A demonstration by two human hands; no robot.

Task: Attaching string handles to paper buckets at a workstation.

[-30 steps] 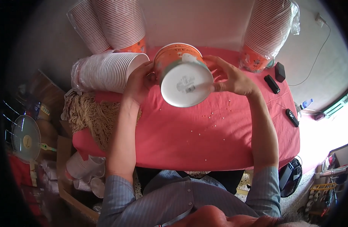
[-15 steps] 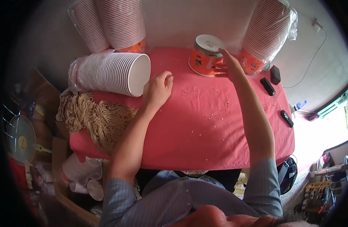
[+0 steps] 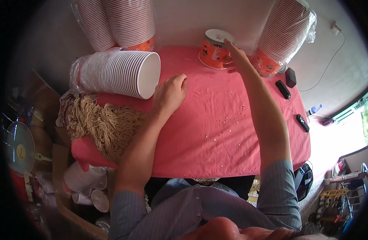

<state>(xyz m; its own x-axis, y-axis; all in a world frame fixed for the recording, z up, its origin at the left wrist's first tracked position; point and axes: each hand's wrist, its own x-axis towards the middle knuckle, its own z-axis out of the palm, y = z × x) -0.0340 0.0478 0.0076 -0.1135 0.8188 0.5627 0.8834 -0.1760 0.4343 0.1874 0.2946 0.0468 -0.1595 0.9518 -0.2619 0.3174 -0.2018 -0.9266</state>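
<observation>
Near the table's far edge an orange paper bucket (image 3: 214, 54) stands upside down, its white base up. My right hand (image 3: 234, 56) is closed round its right side, thumb by the top edge and fingers lower down. My left hand (image 3: 170, 94) hovers over or rests on the red cloth, fingers curled in, with nothing visible in them. Just left of it lies a long stack of white-rimmed paper buckets (image 3: 112, 74), on its side and partly in clear plastic. A bundle of beige strings (image 3: 106, 124) lies by my left forearm.
Tall bucket stacks stand at the back left (image 3: 130, 24) and back right (image 3: 282, 36). Small black objects (image 3: 283, 89) lie along the right edge of the red-covered table (image 3: 200, 156). Tiny pale beads (image 3: 230, 131) are scattered mid-table. A cardboard box (image 3: 62, 176) with more buckets is at lower left.
My right hand and the upturned bucket have moved farther back toward the wall. My left hand has shifted slightly to the right, still curled. The whole view has tilted a little.
</observation>
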